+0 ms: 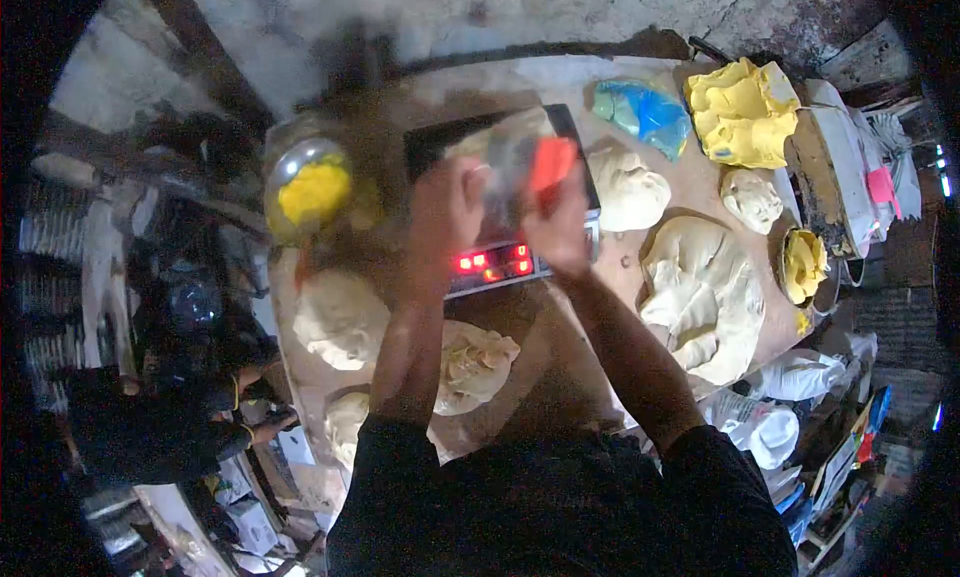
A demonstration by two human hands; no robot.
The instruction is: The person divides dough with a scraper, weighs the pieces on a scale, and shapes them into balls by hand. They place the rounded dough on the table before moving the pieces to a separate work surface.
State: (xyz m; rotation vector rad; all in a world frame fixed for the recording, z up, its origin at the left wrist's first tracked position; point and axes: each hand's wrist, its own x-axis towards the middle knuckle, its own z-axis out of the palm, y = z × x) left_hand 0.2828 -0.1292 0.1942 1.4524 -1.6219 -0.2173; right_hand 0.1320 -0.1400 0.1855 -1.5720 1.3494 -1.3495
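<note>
Over a digital scale [495, 263] with lit red digits, both hands are smeared by motion. My right hand [558, 222] is closed on a red-handled tool [553, 163]. A grey blur beside the handle looks like its blade, perhaps a dough scraper. To its left, my left hand [448, 202] is at the near edge of a pale dough piece [520, 129] on the scale's dark platform. Its fingers are too blurred to tell whether they grip the dough. Another dough lump [630, 189] lies just right of the scale.
A large dough mass [705, 292] covers the table's right side, with more dough lumps [342, 322] at front left. Yellow fat [742, 112] and a blue plastic bag [645, 117] sit at back right. A metal bowl [308, 162] stands left. Another person's hands [268, 427] are at lower left.
</note>
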